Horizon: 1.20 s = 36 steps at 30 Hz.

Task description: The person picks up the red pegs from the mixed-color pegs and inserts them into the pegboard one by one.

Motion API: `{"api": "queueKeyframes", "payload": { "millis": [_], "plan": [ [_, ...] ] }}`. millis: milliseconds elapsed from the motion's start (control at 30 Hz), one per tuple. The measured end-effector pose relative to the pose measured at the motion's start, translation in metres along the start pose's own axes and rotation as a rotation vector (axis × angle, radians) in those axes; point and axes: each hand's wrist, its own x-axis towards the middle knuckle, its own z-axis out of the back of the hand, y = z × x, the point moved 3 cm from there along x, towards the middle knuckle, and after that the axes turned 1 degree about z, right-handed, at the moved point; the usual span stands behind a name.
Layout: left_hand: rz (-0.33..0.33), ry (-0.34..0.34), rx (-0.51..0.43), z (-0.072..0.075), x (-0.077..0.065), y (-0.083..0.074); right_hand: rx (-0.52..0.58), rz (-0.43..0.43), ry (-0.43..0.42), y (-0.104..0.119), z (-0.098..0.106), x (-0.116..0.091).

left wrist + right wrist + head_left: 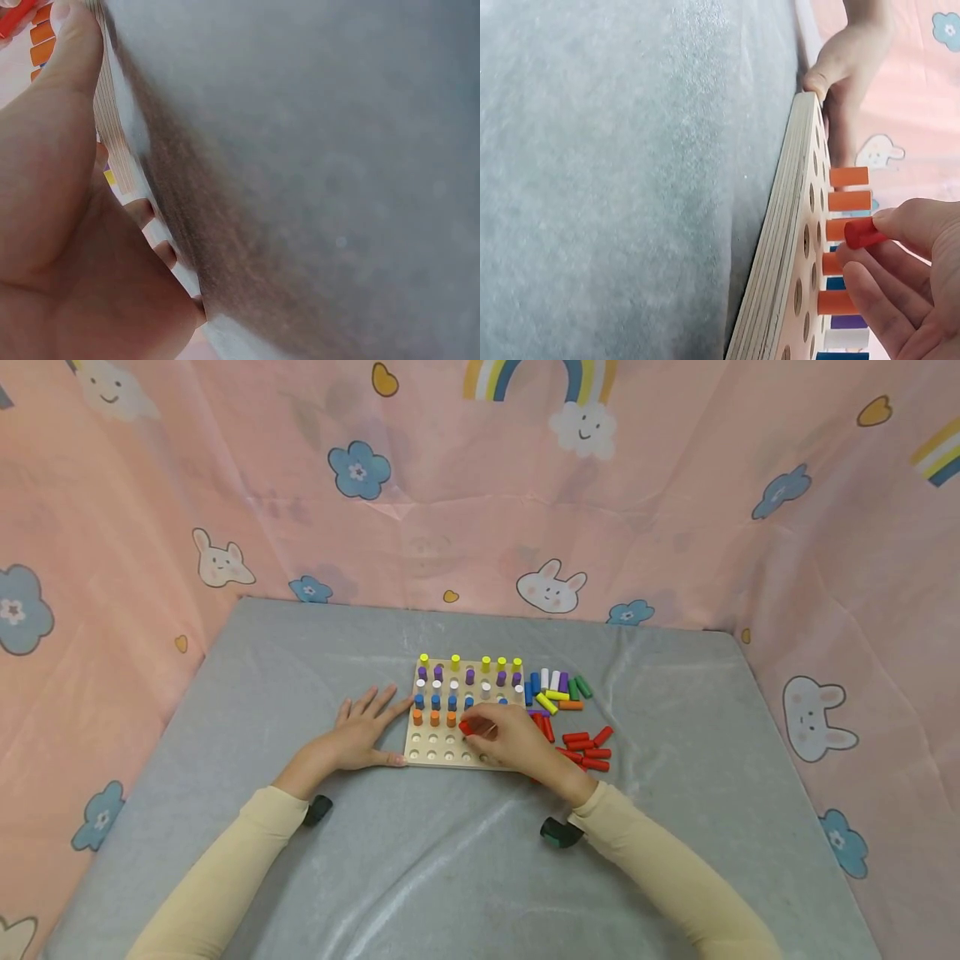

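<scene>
A wooden pegboard [441,747] lies on the table, with rows of yellow, purple, white, blue and orange pegs [434,718] standing in its holes. My left hand [356,739] rests with spread fingers at the board's left side, its thumb on the near left corner. Over the near part of the board, my right hand [512,737] pinches a red peg [864,233] between thumb and fingertips. In the right wrist view this peg is tilted and overlaps the orange row. The right hand hides part of the board's near right area in the head view.
Loose red pegs [597,753] lie right of the board. Behind them is a pile of blue, white, purple, green, yellow and orange pegs [573,705]. The grey-covered table [420,860] is backed by pink patterned cloth [450,510]. Dark wrist devices [561,832] sit beneath both wrists.
</scene>
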Motion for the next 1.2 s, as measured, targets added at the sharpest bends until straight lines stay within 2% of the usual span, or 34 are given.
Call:
{"api": "queueKeyframes", "payload": {
  "millis": [267, 700, 1200],
  "plan": [
    [-0.001, -0.001, -0.003, 0.0, -0.001, -0.001, 0.019, 0.021, -0.052, 0.0, -0.006, 0.002],
    [-0.005, -0.004, -0.009, 0.0, -0.001, -0.002, 0.111, -0.033, -0.071, 0.001, -0.018, 0.006],
    [-0.007, -0.009, -0.007, 0.002, -0.002, -0.003, 0.081, 0.007, -0.138, 0.01, -0.027, 0.016]
  ]
}}
